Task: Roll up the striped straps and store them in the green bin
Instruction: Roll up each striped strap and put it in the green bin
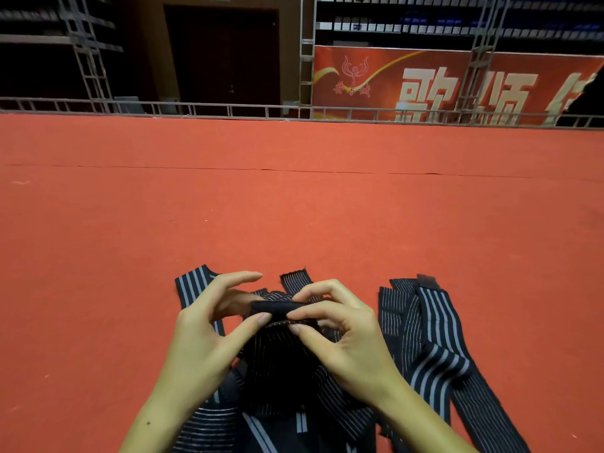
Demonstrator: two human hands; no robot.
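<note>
A: Where do we have the strap?
B: Both hands on it. Our left hand [209, 325] and right hand [340, 325] pinch the folded end of a black elastic strap with thin pale stripes [277, 351], thumbs and fingers meeting mid-air.
A: The rest?
B: Loose black-and-grey striped straps [434, 338] heaped under and right of our hands on the red carpet floor [294, 207].

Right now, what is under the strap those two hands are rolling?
More striped straps lie in a loose heap on the red carpet. The rolled strap, left hand and right hand cover the heap's middle, so that part cannot be seen.
</note>
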